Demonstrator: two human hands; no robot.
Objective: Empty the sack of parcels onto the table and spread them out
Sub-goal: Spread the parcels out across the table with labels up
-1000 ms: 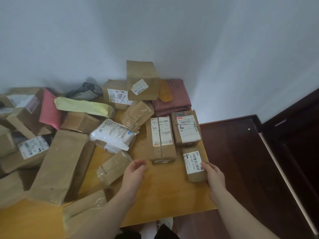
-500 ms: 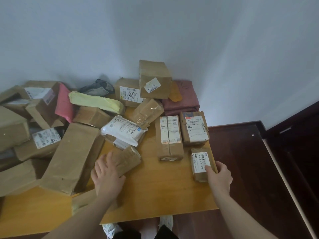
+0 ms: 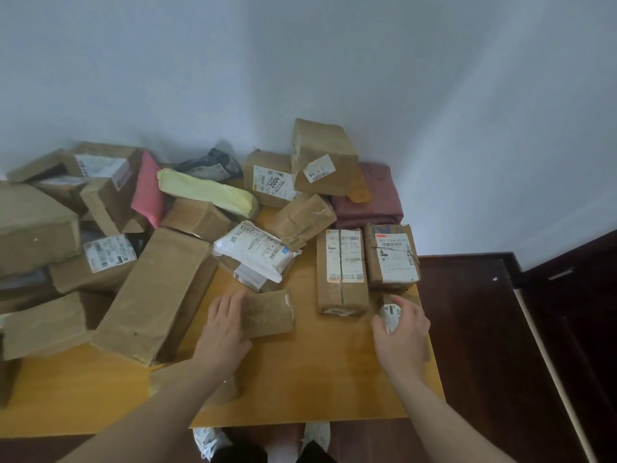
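Parcels are piled up on the left half of the table [image 3: 320,379], back to the wall. Long box [image 3: 157,292] lies diagonally in front of that pile. Two labelled boxes [image 3: 342,272] [image 3: 390,255] sit side by side at the right edge, a mailer [image 3: 253,252] left of them.

Left arm: bare forearm reaching forward from the lower left edge
Left grip [image 3: 224,324]: palm down, fingers straight and close together, flat on what lies under them
Right arm: bare forearm reaching in from the lower right
Right grip [image 3: 402,324]: back of hand up, fingers and thumb curled round something small
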